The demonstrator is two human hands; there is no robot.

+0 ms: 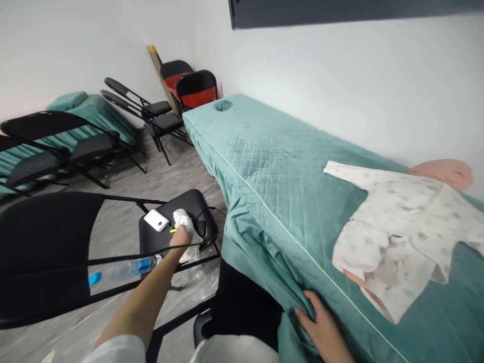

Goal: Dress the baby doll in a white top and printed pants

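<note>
My left hand (182,238) reaches down to the black folding chair (153,234) and is closed on a crumpled white cloth (183,219), part of which hangs over the seat's edge. A small yellow piece (173,231) sticks out beside the fingers; its kind is unclear. At the near side of the long padded bed, my right hand (319,322) grips the bunched skirt of the green bed cover (260,247). Small white printed baby clothes (401,212) lie spread on the bed, with peach-coloured parts showing below. Behind them is a rounded peach-coloured object (442,172), partly hidden.
A white device (156,220) and a small black object (201,228) with a cable sit on the chair. A water bottle (128,269) lies beside the seat. More folding chairs (162,121) stand along the walls. A white rounded thing (234,350) is at the bottom edge.
</note>
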